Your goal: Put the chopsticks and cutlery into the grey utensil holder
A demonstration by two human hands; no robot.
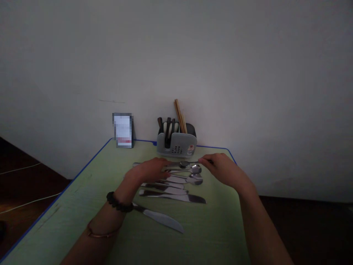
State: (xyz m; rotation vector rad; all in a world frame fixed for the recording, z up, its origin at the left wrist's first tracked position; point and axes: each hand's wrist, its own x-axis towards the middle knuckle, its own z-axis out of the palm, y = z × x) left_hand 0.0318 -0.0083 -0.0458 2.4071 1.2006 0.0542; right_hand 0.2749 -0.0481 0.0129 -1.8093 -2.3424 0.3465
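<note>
My right hand [222,167] is closed in a pinch on the handle end of a metal spoon [184,165], at the far side of a row of cutlery. The spoon's bowl points left, toward my other hand. My left hand [150,171] reaches over the left part of the row, thumb and fingers apart, covering some handles. Just below the held spoon lie more spoons [196,169], bowls to the right. Nearer to me are table knives [193,198], roughly side by side. One knife [164,219] lies apart, slanted, its handle end hidden behind my left wrist.
A grey cutlery holder [178,145] stands at the back, with dark-handled utensils [168,127] and wooden chopsticks [179,114] upright in it. A phone-like device [123,130] leans against the wall at the left. The green table [215,228] has a blue edge.
</note>
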